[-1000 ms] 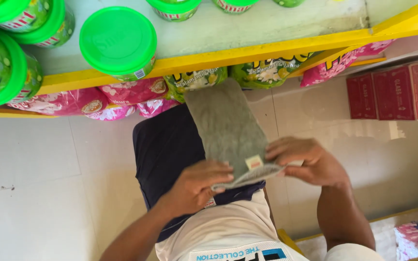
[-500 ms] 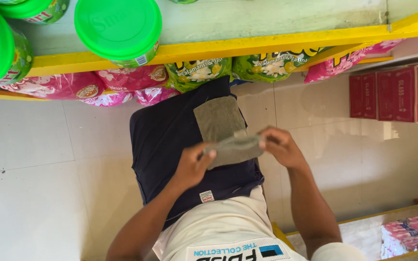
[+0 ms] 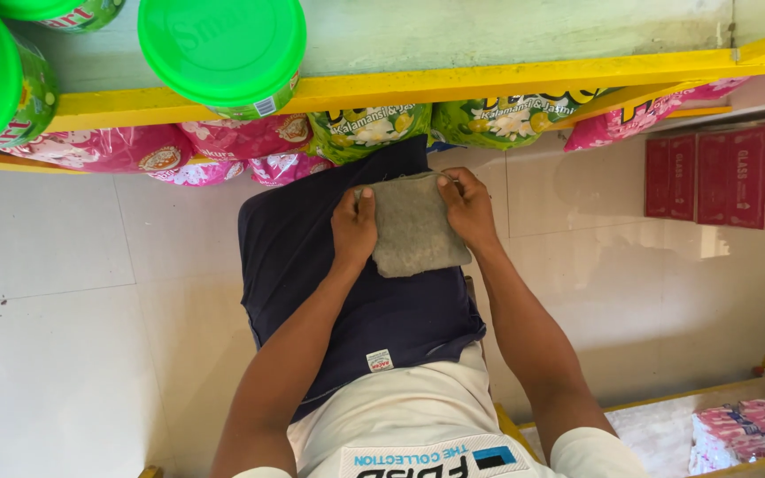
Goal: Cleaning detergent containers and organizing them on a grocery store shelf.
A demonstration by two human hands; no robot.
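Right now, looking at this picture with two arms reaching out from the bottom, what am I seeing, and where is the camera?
The camera sits on a person's head and looks straight down, so you see their own arms and lap. There is no machine here, just two bare hands. The left hand and the right hand each press one side of a small folded grey cloth. That cloth lies on a dark navy garment spread over the person's lap. Above the hands runs a yellow shelf edge carrying green-lidded tubs. Below the shelf lie pink packets and green packets. Red boxes stand to the right on the pale tiled floor.
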